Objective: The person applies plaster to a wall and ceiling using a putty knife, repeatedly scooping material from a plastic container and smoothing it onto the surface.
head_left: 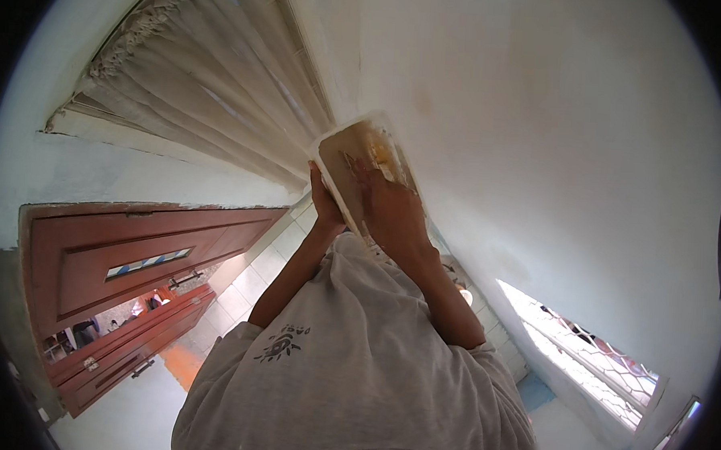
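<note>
A shallow, rectangular, pale plastic container [339,156] with rounded corners is held up tilted in front of my chest. My left hand [325,198] is closed on its left side, with the thumb or a finger up along the edge. My right hand [395,214] reaches into it from the near right, its fingers bent down toward the inside. What those fingers pinch, if anything, is too small and blurred to make out. A yellow-orange patch [382,153] and brownish smears show inside, close to the right fingertips.
Beige gathered curtains [214,82] cover a window at the upper left. Reddish-brown wooden doors [150,252] stand at the left, one ajar. A plain whitish wall [541,136] rises on the right, near my right arm. A grilled window [588,347] lets in light at the lower right.
</note>
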The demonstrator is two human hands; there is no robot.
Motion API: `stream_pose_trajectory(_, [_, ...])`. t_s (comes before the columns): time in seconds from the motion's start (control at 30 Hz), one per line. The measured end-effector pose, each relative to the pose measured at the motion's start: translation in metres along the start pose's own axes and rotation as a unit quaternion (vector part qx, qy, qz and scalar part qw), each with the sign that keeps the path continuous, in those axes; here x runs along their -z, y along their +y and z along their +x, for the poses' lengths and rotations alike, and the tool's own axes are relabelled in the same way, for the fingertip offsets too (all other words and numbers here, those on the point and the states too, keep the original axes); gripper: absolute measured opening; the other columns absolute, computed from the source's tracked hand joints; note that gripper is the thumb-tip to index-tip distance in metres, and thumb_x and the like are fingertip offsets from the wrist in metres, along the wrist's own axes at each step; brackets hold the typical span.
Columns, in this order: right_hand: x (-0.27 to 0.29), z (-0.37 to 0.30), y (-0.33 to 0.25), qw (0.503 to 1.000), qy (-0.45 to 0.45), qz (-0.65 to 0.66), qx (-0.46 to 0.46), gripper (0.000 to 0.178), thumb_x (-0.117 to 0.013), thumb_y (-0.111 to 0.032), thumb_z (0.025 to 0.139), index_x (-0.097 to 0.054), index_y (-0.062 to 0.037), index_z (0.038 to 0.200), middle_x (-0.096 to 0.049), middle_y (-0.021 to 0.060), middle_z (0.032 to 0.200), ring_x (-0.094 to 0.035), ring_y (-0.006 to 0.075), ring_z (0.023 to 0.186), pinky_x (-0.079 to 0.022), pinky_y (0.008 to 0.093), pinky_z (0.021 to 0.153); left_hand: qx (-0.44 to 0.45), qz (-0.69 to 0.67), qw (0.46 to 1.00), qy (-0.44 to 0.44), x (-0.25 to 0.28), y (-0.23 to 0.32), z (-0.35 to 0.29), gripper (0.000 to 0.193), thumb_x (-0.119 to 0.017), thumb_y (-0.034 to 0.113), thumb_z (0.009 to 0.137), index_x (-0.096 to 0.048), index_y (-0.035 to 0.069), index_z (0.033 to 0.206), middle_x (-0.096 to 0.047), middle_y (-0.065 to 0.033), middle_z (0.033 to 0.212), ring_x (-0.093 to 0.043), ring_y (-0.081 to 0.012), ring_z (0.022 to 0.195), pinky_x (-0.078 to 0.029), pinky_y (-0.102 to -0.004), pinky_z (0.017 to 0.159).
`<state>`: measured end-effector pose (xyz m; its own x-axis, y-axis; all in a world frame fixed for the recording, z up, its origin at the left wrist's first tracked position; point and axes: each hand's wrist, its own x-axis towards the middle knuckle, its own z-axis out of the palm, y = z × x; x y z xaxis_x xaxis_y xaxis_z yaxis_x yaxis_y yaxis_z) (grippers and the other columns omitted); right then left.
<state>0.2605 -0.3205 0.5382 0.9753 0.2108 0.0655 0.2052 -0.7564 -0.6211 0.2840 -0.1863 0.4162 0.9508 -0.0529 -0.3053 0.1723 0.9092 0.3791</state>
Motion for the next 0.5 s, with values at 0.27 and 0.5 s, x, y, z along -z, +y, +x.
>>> stream_pose_trajectory(0.27, [0.065, -0.026, -0.013, 0.976, 0.076, 0.186, -0.088, 0.022, -0.064, -0.011, 0.097, -0.062, 0.0033, 0.114, -0.069, 0.0158, 0.076, -0.068, 0.0216, 0.065, -0.054, 0.0325, 0.064, 0.079, -0.016, 0.996, -0.029, -0.004, -0.005, -0.014, 0.071, -0.037, 0.068, 0.100, -0.051, 0.012, 0.143, -0.062, -0.0083, 0.131, -0.061, -0.0253, 0.117, -0.053, -0.0415, 0.099])
stream_pose_trajectory(0.5, [0.076, -0.037, 0.023, 0.774, 0.137, 0.583, -0.206, 0.038, -0.061, -0.014, 0.101, -0.056, 0.0063, 0.132, -0.069, 0.0081, 0.113, -0.066, 0.0102, 0.095, -0.053, 0.0262, 0.081, 0.080, -0.016, 0.994, -0.078, 0.000, -0.014, -0.013, 0.072, -0.036, 0.068, 0.100, -0.048, 0.014, 0.146, -0.059, -0.0088, 0.136, -0.059, -0.0272, 0.121, -0.051, -0.0440, 0.102])
